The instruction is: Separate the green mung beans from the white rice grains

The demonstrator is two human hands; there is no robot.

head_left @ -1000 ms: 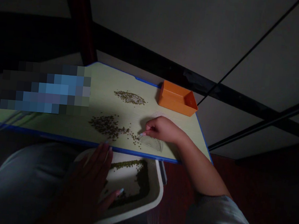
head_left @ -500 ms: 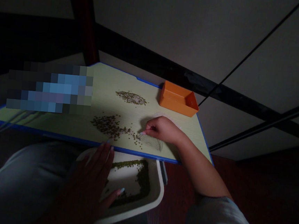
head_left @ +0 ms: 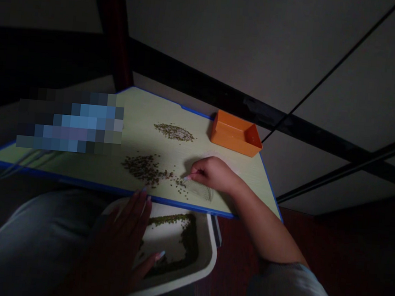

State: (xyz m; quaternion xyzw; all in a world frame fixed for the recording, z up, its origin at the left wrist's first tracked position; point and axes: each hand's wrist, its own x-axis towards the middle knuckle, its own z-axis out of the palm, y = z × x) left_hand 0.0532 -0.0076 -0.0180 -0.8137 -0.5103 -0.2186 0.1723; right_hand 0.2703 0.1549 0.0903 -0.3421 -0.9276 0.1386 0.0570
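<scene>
My right hand (head_left: 212, 173) is pinched, thumb and fingertips together, low over the pale table with a blue rim (head_left: 237, 163). Its tips are at the edge of some loose dark seeds or small beans (head_left: 180, 185); what sits between them, if anything, is too small to make out. Left of it lies a spread pile of dark seeds or beans (head_left: 143, 167). My left hand (head_left: 123, 238), in shadow, has its fingers stretched out, tips at the table's near edge and thumb apart over a white basin (head_left: 210, 255). Small green grains (head_left: 189, 239) line the basin's inside.
An orange open box (head_left: 236, 135) stands at the table's far right corner. A second pile of lighter, greenish seeds (head_left: 174, 132) lies farther back. A fan-shaped printed pattern (head_left: 202, 191) shows under my right hand. The left part of the table is blurred out by blocks.
The view has shifted slightly, so the table and piles sit a little lower in the picture. My right hand stays pinched by the loose seeds; my left hand keeps its place.
</scene>
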